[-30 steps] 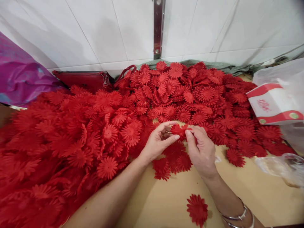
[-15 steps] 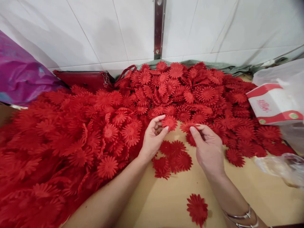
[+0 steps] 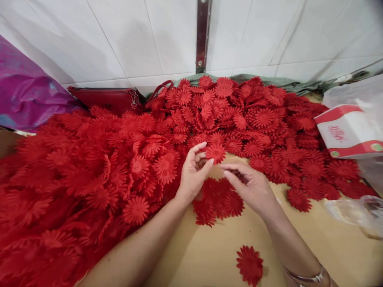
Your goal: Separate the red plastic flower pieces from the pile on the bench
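A big heap of red fabric flower pieces (image 3: 125,159) covers the tan table (image 3: 209,255) from the left to the far right. My left hand (image 3: 193,175) pinches one red flower (image 3: 215,152) between thumb and fingertips at the heap's front edge. My right hand (image 3: 249,187) reaches left with fingers stretched out, just above a small stack of flowers (image 3: 218,201). A bit of red shows under its fingers; whether it grips a piece is hidden. A single flower (image 3: 249,265) lies alone near the front edge.
A red handbag (image 3: 104,99) lies against the white tiled wall at the back left. A purple bag (image 3: 26,95) sits at the far left. At the right are a white and red box (image 3: 348,131) and clear plastic bags (image 3: 356,211).
The hands pulled one flower into two layers and moved apart. The left hand kept its piece near the heap; the right hand swung down and left over the small stack.
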